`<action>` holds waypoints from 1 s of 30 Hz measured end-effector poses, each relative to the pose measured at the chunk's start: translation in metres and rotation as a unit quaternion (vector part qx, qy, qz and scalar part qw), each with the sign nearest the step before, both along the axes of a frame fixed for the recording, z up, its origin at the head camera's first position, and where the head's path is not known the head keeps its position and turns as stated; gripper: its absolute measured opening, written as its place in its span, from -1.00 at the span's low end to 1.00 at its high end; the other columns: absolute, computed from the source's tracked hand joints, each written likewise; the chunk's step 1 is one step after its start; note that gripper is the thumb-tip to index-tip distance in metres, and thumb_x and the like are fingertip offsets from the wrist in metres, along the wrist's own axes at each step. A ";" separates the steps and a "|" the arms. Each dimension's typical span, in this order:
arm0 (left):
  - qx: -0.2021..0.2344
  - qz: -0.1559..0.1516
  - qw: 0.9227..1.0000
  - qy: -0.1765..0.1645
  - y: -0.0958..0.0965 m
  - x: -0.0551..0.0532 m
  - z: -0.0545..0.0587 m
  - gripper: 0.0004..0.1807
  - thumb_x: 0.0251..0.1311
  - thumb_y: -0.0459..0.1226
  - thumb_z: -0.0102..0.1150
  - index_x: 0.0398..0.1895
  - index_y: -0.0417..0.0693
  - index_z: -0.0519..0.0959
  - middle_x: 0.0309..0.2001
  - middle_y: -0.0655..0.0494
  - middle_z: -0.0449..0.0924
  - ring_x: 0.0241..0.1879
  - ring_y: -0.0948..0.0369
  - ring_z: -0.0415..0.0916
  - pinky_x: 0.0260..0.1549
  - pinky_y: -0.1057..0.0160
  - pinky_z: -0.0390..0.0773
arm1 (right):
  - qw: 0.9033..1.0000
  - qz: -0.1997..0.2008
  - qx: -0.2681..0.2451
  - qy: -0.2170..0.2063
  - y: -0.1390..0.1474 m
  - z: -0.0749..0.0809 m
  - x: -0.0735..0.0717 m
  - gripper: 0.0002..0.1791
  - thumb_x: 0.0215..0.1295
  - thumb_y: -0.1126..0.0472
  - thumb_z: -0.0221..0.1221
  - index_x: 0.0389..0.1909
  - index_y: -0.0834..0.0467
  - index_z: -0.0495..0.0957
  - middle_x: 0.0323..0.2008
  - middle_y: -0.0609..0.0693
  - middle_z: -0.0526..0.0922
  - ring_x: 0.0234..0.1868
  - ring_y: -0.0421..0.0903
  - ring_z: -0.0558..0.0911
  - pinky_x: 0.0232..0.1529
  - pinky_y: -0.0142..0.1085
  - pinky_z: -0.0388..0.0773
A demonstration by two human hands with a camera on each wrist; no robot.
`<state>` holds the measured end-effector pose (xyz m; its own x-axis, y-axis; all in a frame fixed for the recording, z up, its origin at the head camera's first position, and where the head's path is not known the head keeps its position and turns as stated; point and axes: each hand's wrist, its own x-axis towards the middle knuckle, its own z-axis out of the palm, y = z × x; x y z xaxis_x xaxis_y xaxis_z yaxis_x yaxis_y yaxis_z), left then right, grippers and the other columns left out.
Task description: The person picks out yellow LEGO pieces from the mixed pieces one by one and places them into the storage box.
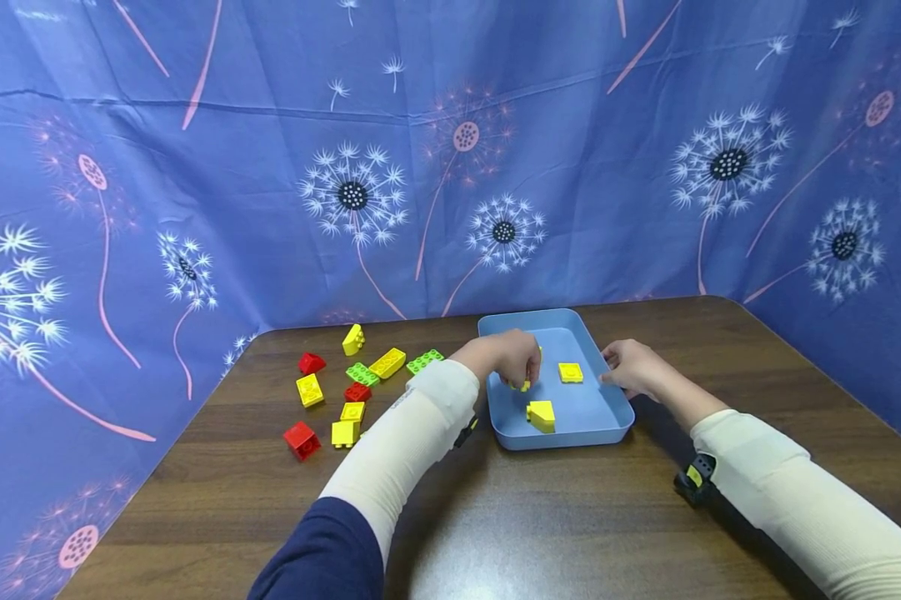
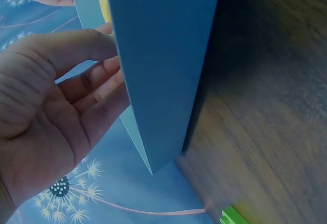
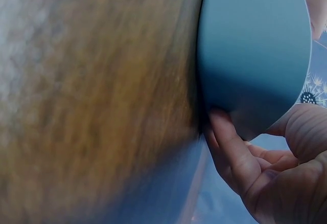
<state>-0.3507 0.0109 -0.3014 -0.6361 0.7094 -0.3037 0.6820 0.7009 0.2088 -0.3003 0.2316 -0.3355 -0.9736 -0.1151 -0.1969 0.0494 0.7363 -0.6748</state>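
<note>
A blue plastic tray [image 1: 563, 438] stands on the table. My left hand [image 1: 512, 357] reaches over its left wall, fingers pointing down and curled at a small yellow toy brick [image 1: 526, 386], which the fingertips mostly hide. In the left wrist view the tray's side wall [image 2: 161, 70] covers those fingertips. My right hand [image 1: 633, 367] grips the tray's right wall. The right wrist view shows fingers [image 3: 230, 142] under the outer side and the thumb at the rim. Inside the tray lie a square yellow brick [image 1: 571, 372] and a sloped yellow brick [image 1: 542, 415].
Left of the tray, loose bricks lie scattered on the wooden table [image 1: 217, 500]: red ones [image 1: 302, 440], green ones [image 1: 362, 374] and several yellow ones [image 1: 387, 362]. A blue dandelion-patterned cloth [image 1: 420, 167] hangs behind the table.
</note>
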 end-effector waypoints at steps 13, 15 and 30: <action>0.005 0.011 1.000 0.001 -0.007 0.001 0.015 -0.71 0.05 -0.48 0.31 -0.13 -0.07 0.72 -0.19 0.13 0.63 -0.52 0.22 0.51 -0.51 0.35 0.55 | 1.000 0.002 -0.007 0.004 0.001 -0.002 0.000 -0.44 0.23 0.44 0.19 0.18 0.61 0.25 -0.03 0.50 0.46 -0.06 0.32 0.59 -0.35 -0.06 0.67; 0.007 0.010 1.000 0.000 -0.008 0.001 0.017 -0.71 0.05 -0.46 0.32 -0.12 -0.09 0.71 -0.16 0.09 0.65 -0.52 0.22 0.50 -0.50 0.35 0.54 | 1.000 0.002 -0.007 0.006 0.001 -0.002 0.000 -0.44 0.22 0.44 0.19 0.17 0.61 0.25 -0.03 0.50 0.46 -0.07 0.32 0.59 -0.35 -0.05 0.66; 0.009 -0.027 0.998 0.052 -0.027 0.006 0.029 -0.70 0.00 -0.33 0.43 -0.13 -0.09 0.72 -0.12 0.04 0.67 -0.21 0.26 0.47 -0.20 0.37 0.47 | 1.000 0.008 0.000 0.008 0.000 -0.001 0.000 -0.46 0.21 0.46 0.19 0.15 0.63 0.26 -0.03 0.52 0.46 -0.08 0.31 0.60 -0.39 -0.07 0.67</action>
